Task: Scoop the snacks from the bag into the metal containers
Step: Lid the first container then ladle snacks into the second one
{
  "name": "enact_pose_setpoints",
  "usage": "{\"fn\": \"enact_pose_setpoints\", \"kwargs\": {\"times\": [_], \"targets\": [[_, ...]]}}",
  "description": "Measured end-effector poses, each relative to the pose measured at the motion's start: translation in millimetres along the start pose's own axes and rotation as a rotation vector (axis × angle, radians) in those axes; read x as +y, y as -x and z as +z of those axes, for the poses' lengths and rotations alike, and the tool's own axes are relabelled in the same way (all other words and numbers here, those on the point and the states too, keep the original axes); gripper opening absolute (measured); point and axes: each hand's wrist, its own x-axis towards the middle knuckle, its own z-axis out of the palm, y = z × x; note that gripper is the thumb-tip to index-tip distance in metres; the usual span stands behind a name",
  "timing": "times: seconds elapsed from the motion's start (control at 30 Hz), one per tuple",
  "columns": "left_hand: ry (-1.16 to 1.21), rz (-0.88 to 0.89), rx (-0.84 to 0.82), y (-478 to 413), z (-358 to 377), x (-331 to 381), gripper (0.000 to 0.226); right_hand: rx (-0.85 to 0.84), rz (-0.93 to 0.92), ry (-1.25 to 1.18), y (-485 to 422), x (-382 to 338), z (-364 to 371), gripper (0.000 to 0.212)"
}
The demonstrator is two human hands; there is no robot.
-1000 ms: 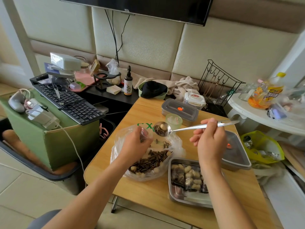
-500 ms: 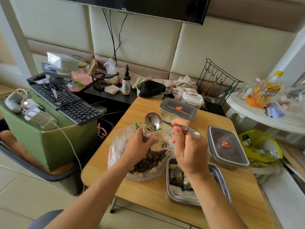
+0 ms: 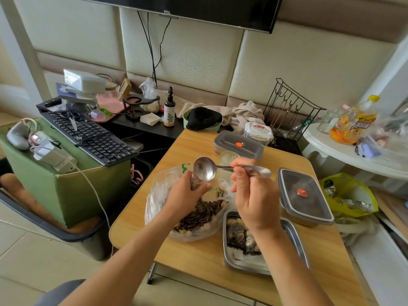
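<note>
A clear plastic bag (image 3: 161, 195) of striped sunflower seeds and pale nuts (image 3: 203, 214) lies on the wooden table (image 3: 198, 255). My left hand (image 3: 185, 195) grips the bag's upper rim, holding it open. My right hand (image 3: 251, 199) pinches the handle of a metal spoon (image 3: 204, 168), whose empty bowl is tilted above the bag's mouth. An open metal container (image 3: 295, 239) with some seeds and nuts (image 3: 238, 235) sits right of the bag, partly hidden by my right forearm.
Two lidded metal containers stand on the table, one at the right (image 3: 305, 195) and one at the back (image 3: 238, 144). A small glass cup (image 3: 227, 156) sits behind the spoon. A keyboard (image 3: 92, 138) lies on a green box at the left. A white round table (image 3: 353, 151) stands at the right.
The spoon, full of seeds and nuts a second ago, is now empty. My right hand swung it from over the bag's far side back, bowl tilted. My left hand stayed on the bag.
</note>
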Motion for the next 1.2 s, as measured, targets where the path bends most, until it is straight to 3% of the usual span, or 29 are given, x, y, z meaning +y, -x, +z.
{"fn": "enact_pose_setpoints", "kwargs": {"times": [0.17,0.27,0.33,0.5,0.6,0.67,0.77,0.83,0.93,1.07,1.2], "targets": [[0.106,-0.014,0.065,5.2,-8.7,9.6,0.027,0.118,0.292,-0.01,-0.7,12.9,-9.5,0.054],[0.161,-0.015,0.168,5.4,-19.6,13.7,0.027,0.066,0.357,0.013,0.4,24.8,-13.2,0.059],[0.19,-0.045,0.226,2.6,-27.1,12.9,0.027,-0.022,0.358,0.001,3.3,25.4,-10.4,0.061],[0.319,-0.144,0.339,-1.3,-47.9,12.3,0.032,-0.174,0.213,-0.066,9.4,4.8,6.8,0.039],[0.202,-0.169,0.424,-5.5,-54.3,3.8,0.035,-0.235,0.184,-0.057,10.6,-5.3,17.4,0.041],[-0.012,-0.266,0.451,-7.7,-57.2,-6.1,0.039,-0.245,0.152,-0.039,9.0,-11.8,20.7,0.041],[-0.177,-0.411,0.298,-10.8,-63.4,-21.5,0.046,-0.257,0.113,-0.027,6.3,-16.5,22.1,0.037],[-0.221,-0.429,0.183,-10.5,-69.1,-31.1,0.043,-0.258,0.105,-0.04,5.6,-18.0,22.6,0.037],[-0.5,-0.417,0.039,-2.7,-77.3,-35.5,0.036,-0.251,0.099,-0.067,4.5,-21.7,24.3,0.033],[-0.491,-0.425,-0.089,13.9,-80.3,-26.6,0.051,-0.239,0.123,-0.106,3.0,-25.2,29.7,0.035],[-0.315,-0.504,-0.042,5.9,-74.3,-19.1,0.043,-0.24,0.141,-0.088,6.3,-22.2,34.9,0.034]]}}
